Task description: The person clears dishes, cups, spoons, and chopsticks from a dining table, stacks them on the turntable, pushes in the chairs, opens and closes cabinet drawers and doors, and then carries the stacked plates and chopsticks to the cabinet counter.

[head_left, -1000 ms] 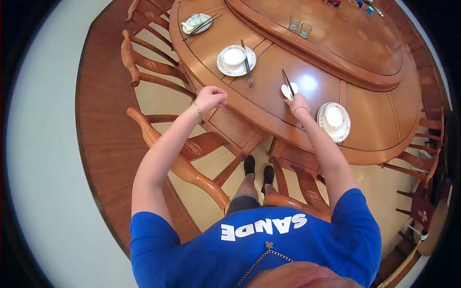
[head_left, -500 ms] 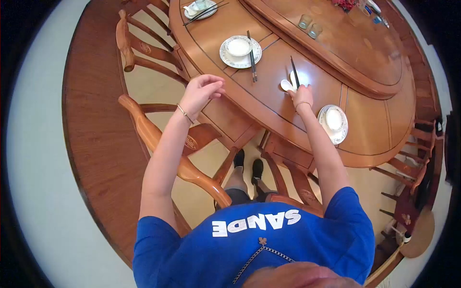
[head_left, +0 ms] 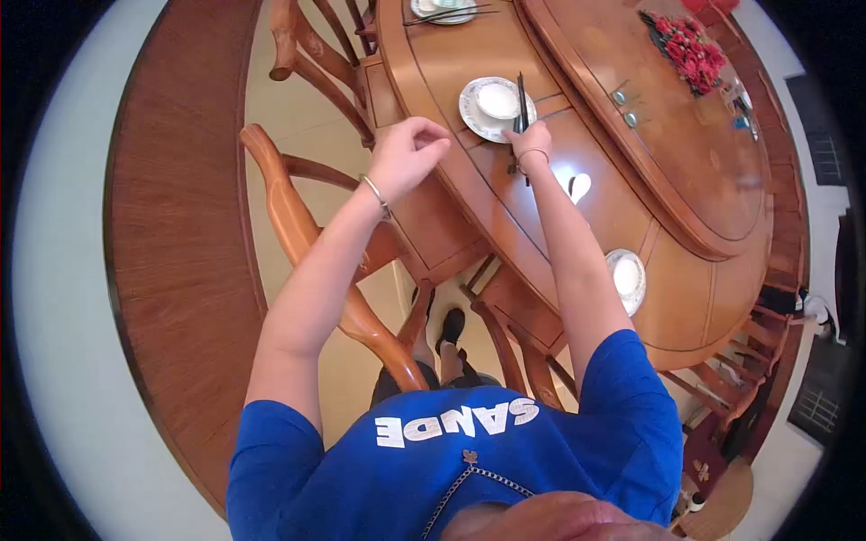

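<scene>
My right hand [head_left: 532,142] is closed around dark chopsticks [head_left: 521,90] at the right edge of a patterned white plate [head_left: 471,120]. A small white bowl [head_left: 497,100] sits on that plate. The chopsticks' lower ends show below the fingers; how many sticks are in the grip is unclear. Beside my right forearm a white spoon [head_left: 580,187] lies on the wooden table [head_left: 505,180], near a bright glare. My left hand [head_left: 410,158] hovers by the table's edge above a chair seat, its fingers curled in toward the thumb with nothing visible in them.
Another plate with a bowl [head_left: 626,278] stands right of my forearm. A further place setting [head_left: 444,11] is at the top. The raised turntable [head_left: 658,153] carries small glasses [head_left: 624,110] and red flowers [head_left: 693,56]. Wooden chairs [head_left: 293,216] line the near side.
My right hand has gone leftward from beside the spoon to the chopsticks at the bowl's plate. The spoon stays on the table. The view has shifted; my left hand remains curled near the edge.
</scene>
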`<state>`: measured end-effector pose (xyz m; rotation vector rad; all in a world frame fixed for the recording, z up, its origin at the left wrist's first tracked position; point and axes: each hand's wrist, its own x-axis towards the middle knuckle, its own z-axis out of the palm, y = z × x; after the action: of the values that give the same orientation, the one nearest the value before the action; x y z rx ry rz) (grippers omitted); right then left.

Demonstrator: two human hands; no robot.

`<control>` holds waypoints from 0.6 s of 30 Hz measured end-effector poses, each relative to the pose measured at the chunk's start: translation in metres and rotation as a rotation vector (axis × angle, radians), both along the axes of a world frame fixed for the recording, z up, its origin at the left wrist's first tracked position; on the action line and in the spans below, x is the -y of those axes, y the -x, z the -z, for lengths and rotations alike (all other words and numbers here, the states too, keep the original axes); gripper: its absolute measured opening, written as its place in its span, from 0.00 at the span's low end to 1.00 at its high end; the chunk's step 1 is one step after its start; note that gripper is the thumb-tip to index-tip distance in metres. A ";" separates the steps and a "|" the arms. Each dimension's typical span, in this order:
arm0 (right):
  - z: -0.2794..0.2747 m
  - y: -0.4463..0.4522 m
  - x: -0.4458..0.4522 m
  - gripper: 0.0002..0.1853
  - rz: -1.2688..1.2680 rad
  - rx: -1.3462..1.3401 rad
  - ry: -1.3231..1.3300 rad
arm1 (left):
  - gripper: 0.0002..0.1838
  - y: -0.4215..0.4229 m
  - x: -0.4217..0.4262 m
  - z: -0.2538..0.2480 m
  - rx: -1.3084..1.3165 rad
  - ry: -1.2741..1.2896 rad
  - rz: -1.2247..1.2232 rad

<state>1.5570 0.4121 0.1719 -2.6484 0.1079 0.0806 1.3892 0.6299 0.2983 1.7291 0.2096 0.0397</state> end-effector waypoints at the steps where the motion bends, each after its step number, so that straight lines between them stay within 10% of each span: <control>1: 0.004 -0.005 -0.003 0.32 0.018 -0.038 0.021 | 0.10 0.000 -0.001 0.004 0.020 -0.033 0.003; 11: 0.036 -0.005 0.048 0.19 -0.075 0.114 -0.147 | 0.11 0.006 -0.003 -0.017 0.028 -0.139 0.009; 18: -0.017 0.079 0.041 0.04 -0.012 0.247 -1.199 | 0.11 0.000 -0.002 -0.014 0.057 -0.297 -0.013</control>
<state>1.4778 0.3710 0.1891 -1.4442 -0.0392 -0.1410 1.3889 0.6315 0.3123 2.0191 0.1797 0.1357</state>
